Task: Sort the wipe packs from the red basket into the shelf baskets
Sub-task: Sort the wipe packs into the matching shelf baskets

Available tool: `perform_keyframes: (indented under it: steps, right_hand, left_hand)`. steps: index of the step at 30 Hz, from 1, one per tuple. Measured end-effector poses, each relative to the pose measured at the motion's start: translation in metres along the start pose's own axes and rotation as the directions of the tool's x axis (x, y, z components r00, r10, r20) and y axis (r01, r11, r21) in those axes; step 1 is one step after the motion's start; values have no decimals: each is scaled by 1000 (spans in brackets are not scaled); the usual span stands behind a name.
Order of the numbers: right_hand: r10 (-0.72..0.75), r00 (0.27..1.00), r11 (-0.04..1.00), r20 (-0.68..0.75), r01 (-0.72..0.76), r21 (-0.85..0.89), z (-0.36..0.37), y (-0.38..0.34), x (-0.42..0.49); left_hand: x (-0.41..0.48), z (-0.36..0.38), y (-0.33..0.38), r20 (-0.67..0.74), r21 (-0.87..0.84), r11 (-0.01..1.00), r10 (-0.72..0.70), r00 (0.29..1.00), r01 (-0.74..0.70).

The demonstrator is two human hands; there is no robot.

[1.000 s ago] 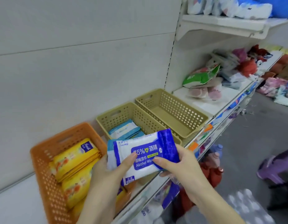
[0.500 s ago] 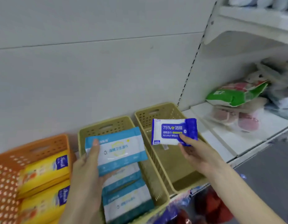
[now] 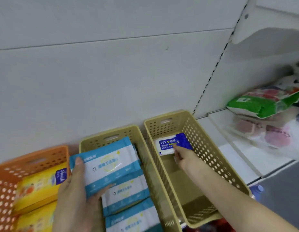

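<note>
My right hand (image 3: 182, 156) reaches into the right beige basket (image 3: 210, 158) and pinches a dark blue alcohol wipe pack (image 3: 172, 144) lying at its far end. A light blue and white wipe pack (image 3: 107, 166) is gripped by my left hand (image 3: 76, 195), thumb on its left edge, over the middle beige basket (image 3: 98, 139). That basket holds two more light blue packs (image 3: 127, 193). Further left, an orange basket (image 3: 31, 158) contains yellow wipe packs (image 3: 38, 190). The red basket is out of view.
A white back wall rises behind the baskets. To the right, the shelf carries a green bag (image 3: 262, 104) on top of clear packets with pink items (image 3: 262, 131). A grey floor shows at the lower right.
My right hand has lowered the dark blue pack from above the right basket down to its far end. My left hand has brought the light blue pack a little lower over the middle basket.
</note>
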State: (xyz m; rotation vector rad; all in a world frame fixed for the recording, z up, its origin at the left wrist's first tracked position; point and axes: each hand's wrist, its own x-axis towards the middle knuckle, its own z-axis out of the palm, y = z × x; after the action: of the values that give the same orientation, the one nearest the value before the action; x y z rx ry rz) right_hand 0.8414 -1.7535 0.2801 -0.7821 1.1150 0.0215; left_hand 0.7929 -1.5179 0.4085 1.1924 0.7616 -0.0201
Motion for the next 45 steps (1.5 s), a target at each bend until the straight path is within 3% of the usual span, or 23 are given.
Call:
perform_keyframes:
  steps: [2, 7, 12, 17, 23, 26, 28, 30, 32, 35, 36, 38, 42, 45]
  right_hand:
    - [-44, 999, 998, 2, 44, -33, -2, 5, 0]
    - [-277, 961, 933, -28, 261, -247, -3, 6, -5]
    - [-198, 980, 959, -5, 193, -209, -3, 3, -4]
    - [-199, 978, 972, -61, 189, -136, -3, 1, 1]
    - [-179, 978, 945, -105, 142, -294, -8, 0, 8]
    - [-46, 998, 984, -36, 39, -171, -8, -8, -1]
    - [-6, 1000, 980, 27, 11, -200, -6, -17, -19]
    - [-55, 992, 950, 112, 86, -301, -4, -28, -43]
    - [-213, 946, 857, 246, 302, -417, -5, -37, -74]
    - [-452, 699, 489, 554, 713, -502, -1, -44, -116]
    - [-441, 623, 404, 646, 781, -477, 3, -43, -128]
    - [-300, 563, 365, 770, 814, -452, 11, -36, -149]
    - [87, 621, 494, 779, 652, -575, 19, -10, -170]
    - [263, 648, 639, 715, 438, -632, 23, 11, -176]
  left_hand:
    - [3, -8, -7, -63, -27, 998, 58, 996, -60]
    - [-6, -25, -27, -54, -101, 994, 24, 998, -29]
    - [-11, -30, -29, 94, -85, 996, -13, 995, 21]
    - [-17, -25, -26, 110, -71, 997, 8, 994, 0]
    - [-20, -24, -34, 123, -57, 998, -19, 992, 26]
    - [-23, -24, -36, 131, -62, 997, -35, 991, 43]
    - [-26, -24, -35, 146, -51, 998, -40, 989, 48]
    - [-29, -25, -32, 156, -47, 998, -40, 987, 48]
    - [-33, -24, -30, 169, -51, 997, -43, 985, 52]
    - [-40, -20, -24, 206, -52, 996, -61, 977, 73]
    - [-41, -19, -24, 213, -44, 996, -62, 975, 73]
    - [-42, -20, -22, 228, -21, 998, -48, 973, 54]
    - [-41, -25, -19, 224, -49, 999, 8, 975, 3]
    - [-39, -32, -13, 162, -128, 991, 47, 986, -26]
